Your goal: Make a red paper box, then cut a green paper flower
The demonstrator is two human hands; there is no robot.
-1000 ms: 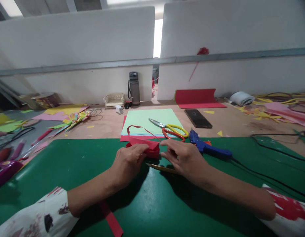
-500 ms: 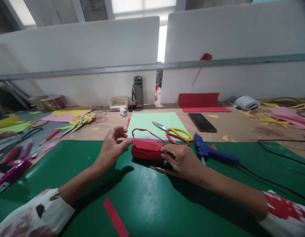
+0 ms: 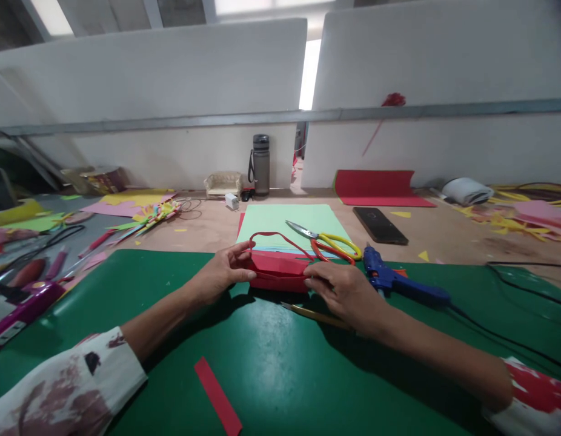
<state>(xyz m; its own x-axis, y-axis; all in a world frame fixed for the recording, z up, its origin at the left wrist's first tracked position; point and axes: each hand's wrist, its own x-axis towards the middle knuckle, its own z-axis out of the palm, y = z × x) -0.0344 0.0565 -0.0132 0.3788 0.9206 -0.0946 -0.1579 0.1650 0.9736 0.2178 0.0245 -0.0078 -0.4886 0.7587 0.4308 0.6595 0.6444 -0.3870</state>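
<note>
A folded red paper piece (image 3: 278,271) with a thin red loop handle lies on the green mat (image 3: 280,375). My left hand (image 3: 225,274) pinches its left end between thumb and fingers. My right hand (image 3: 346,290) presses on its right end with closed fingers. A pencil (image 3: 313,313) lies on the mat just under my right hand. A loose red paper strip (image 3: 217,396) lies on the mat near me.
Behind the mat lie a stack of light green paper (image 3: 289,223), yellow-and-orange scissors (image 3: 328,241), a blue glue gun (image 3: 401,283) with its cord, and a black phone (image 3: 379,225). A grey bottle (image 3: 261,165) stands by the partition. Paper scraps and tools crowd both sides.
My left hand left the red piece, hovered open to its left, and now grips its left end again. My right hand stayed on the right end. The view shifted slightly left.
</note>
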